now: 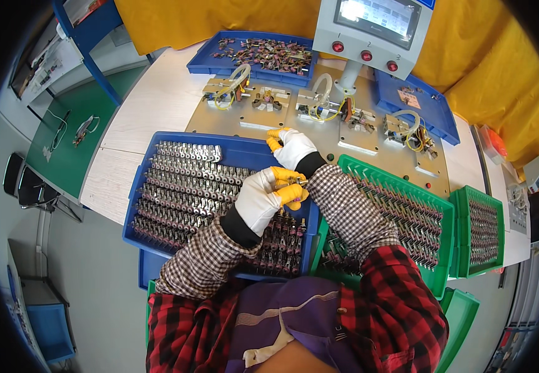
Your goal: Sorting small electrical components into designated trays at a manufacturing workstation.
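Note:
My left hand (262, 198), in a white glove with yellow fingertips, is closed on a small metal part (298, 181) above the right side of a blue tray (244, 144). The fingers cover most of that part. Rows of small metal parts with pinkish bases (179, 189) fill much of this tray. Farther off, my right hand (293, 148), gloved the same way, hovers by the tray's far edge and the near edge of a metal fixture plate (219, 124). Its yellow fingertips are slightly apart, and I see nothing between them.
Clamping fixtures with clear hoses (269, 99) stand on the plate below a control box with a screen (369, 31). Behind them is a blue tray of loose parts (198, 61). Green trays (448, 227) of arranged parts stand at right, and another blue tray (446, 121) lies beyond.

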